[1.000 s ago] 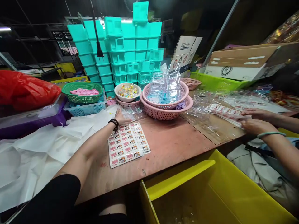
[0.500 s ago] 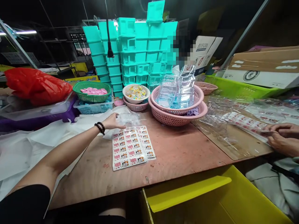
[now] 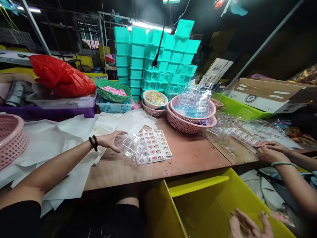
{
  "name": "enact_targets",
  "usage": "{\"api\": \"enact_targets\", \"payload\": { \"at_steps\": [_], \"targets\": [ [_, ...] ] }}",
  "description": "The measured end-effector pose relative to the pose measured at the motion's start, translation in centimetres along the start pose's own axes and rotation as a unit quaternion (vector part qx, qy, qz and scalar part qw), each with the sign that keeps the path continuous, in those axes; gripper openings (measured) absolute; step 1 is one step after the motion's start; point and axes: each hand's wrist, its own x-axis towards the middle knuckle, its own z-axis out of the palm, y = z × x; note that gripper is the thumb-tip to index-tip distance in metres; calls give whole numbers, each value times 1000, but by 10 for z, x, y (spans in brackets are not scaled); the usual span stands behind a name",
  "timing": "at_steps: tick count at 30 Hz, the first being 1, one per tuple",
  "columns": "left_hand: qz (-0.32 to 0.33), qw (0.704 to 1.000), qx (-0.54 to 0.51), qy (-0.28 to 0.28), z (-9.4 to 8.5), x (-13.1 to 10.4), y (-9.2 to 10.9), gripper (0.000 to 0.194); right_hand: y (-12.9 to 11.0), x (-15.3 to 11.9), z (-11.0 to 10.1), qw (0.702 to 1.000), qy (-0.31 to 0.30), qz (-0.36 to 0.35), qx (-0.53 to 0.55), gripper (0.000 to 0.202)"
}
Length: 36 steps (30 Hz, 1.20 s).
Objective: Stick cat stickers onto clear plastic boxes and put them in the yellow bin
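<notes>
My left hand [image 3: 111,140], with a dark bead bracelet on its wrist, grips the left edge of some clear plastic packaging [image 3: 130,145]. Part of that plastic lies over printed sticker sheets [image 3: 158,145] with cat pictures and pink lettering, on the wooden table [image 3: 190,152]. Low at the right, my right hand [image 3: 250,224] is over the yellow bin [image 3: 198,190], its fingers spread and slightly blurred. Beside it is a blurred pinkish piece [image 3: 282,218] that I cannot make out.
White sheets [image 3: 59,135] cover the table's left side. Behind stand a green basket [image 3: 114,94] of pink pieces, a white bowl [image 3: 155,99], and pink baskets [image 3: 190,125] heaped with clear packs. Turquoise bins [image 3: 156,59] rise behind. At right, a co-worker's hands [image 3: 271,150] handle a sticker strip.
My left hand has drawn the clear plastic toward me and left, partly across the sticker sheets. My right hand has come into view at the lower right. The view has turned left.
</notes>
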Motion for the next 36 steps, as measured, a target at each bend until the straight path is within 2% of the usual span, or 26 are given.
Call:
{"api": "enact_targets", "payload": {
  "at_steps": [3,5,7,10,12,14,15,16,18,19,21,23,25,29,31,33,36],
  "targets": [
    [17,998,-21,-55,-7,-7,1,99,-32,-28,44,988,-69,-91,105,74],
    [30,996,-33,-80,-12,-2,4,95,-66,-47,80,966,-160,-99,180,64],
    [36,995,-42,-83,-18,4,10,89,-93,-67,117,939,-236,-76,238,53],
    [26,998,-46,-37,-20,-6,19,79,-111,-90,164,911,-287,-22,296,45],
    [11,999,-45,22,-7,-29,27,73,-112,-98,183,907,-295,5,301,38],
    [-9,994,-42,96,22,-62,38,67,-111,-101,192,909,-301,-1,287,32],
    [-16,985,-33,169,41,-78,45,64,-112,-100,192,911,-305,-16,278,29],
    [-17,976,-23,218,61,-93,51,69,-113,-99,191,910,-314,-34,268,27],
    [-6,970,3,244,100,-113,60,91,-118,-95,186,901,-352,-65,245,23],
    [-8,967,11,254,115,-118,61,95,-121,-93,182,895,-375,-77,230,20],
    [-9,961,20,275,134,-120,58,91,-127,-89,174,882,-420,-97,189,17],
    [2,953,26,301,140,-115,49,83,-134,-86,168,869,-463,-104,141,18],
    [24,948,31,316,135,-112,39,78,-143,-82,166,843,-522,-78,103,22],
    [59,949,24,310,121,-117,28,75,-158,-79,179,744,-664,38,63,31],
    [74,945,21,317,119,-122,27,73,-163,-78,190,706,-703,73,39,35],
    [90,940,19,329,120,-124,28,65,-166,-76,199,694,-715,83,11,37],
    [107,937,11,331,123,-124,28,55,-167,-73,208,692,-718,76,-30,38]
  ]
}}
